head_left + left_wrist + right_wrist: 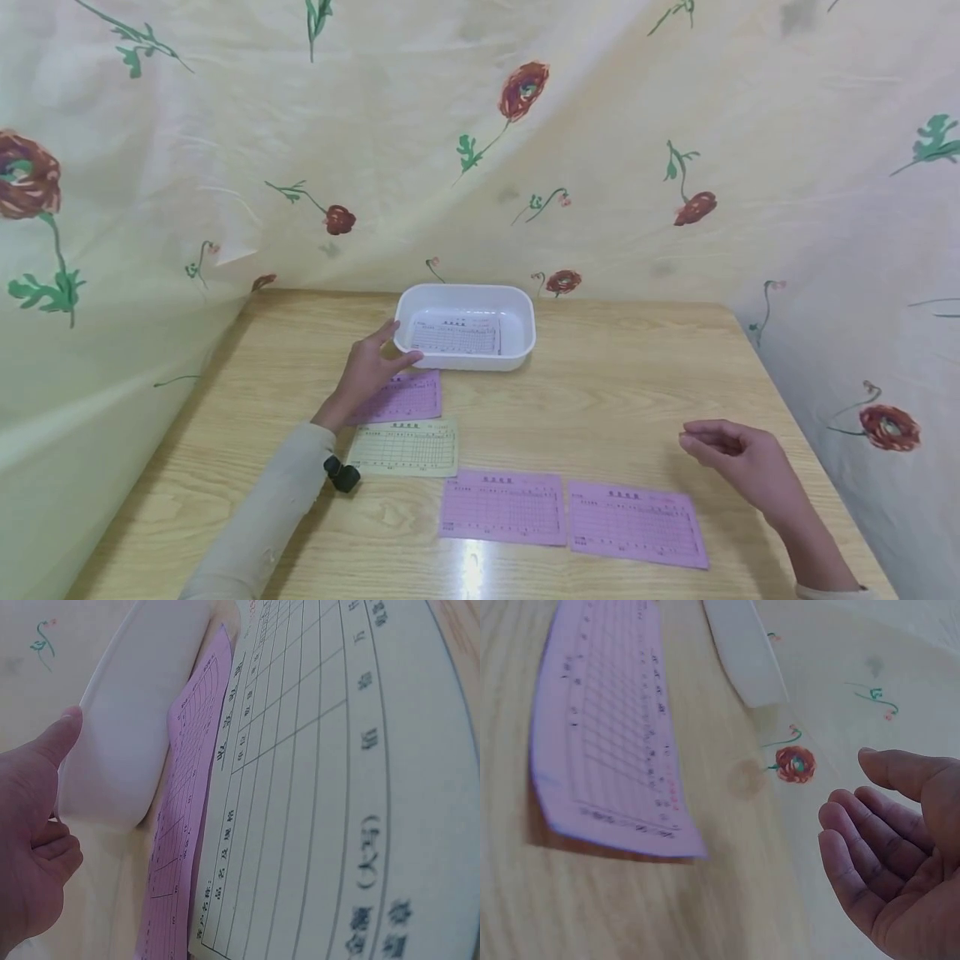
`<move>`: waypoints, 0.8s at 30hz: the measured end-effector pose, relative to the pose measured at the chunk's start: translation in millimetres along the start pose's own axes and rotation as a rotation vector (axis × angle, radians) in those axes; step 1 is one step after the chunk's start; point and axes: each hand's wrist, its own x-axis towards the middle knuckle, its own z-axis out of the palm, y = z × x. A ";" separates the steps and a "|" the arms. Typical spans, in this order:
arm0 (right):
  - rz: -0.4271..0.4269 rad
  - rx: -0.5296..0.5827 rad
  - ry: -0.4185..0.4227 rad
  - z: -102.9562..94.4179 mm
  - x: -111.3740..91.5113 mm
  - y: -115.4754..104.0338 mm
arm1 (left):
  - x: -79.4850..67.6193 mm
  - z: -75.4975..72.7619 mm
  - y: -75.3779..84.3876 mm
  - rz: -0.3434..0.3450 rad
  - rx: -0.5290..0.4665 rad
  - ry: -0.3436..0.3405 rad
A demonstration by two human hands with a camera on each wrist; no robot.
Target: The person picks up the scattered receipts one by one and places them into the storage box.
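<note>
My left hand (367,367) grips the left end of a white plastic tray (517,360), its thumb on the rim and its other fingers curled at the side. Inside the tray lies a white printed receipt slip (456,337). Just below that hand, a pink receipt slip (408,400) is partly covered by the hand and wrist. A pale yellow-green slip (405,450) lies nearer, touching or overlapping the pink one. Over the table's right side hovers my right hand (742,462), fingers loosely bent with nothing between them, as the right wrist view confirms.
Two more pink slips, a middle one (502,508) and a right one (637,523), lie side by side near the front of the wooden table (600,400). A flowered cloth (420,125) hangs behind the table and along both sides.
</note>
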 end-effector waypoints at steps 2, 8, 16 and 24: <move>0.001 0.006 -0.008 1.6 -2.4 4.5 | 0.5 -0.1 0.4 0.000 0.004 0.003; 0.020 -0.047 -0.024 6.5 -8.1 18.5 | 2.1 0.3 1.8 -0.006 0.012 0.013; 0.035 -0.143 -0.068 9.2 -13.8 31.4 | 3.4 1.7 1.7 -0.007 0.006 0.016; 0.024 -0.174 -0.121 12.0 -13.4 37.8 | 5.2 2.5 0.4 -0.009 0.018 0.016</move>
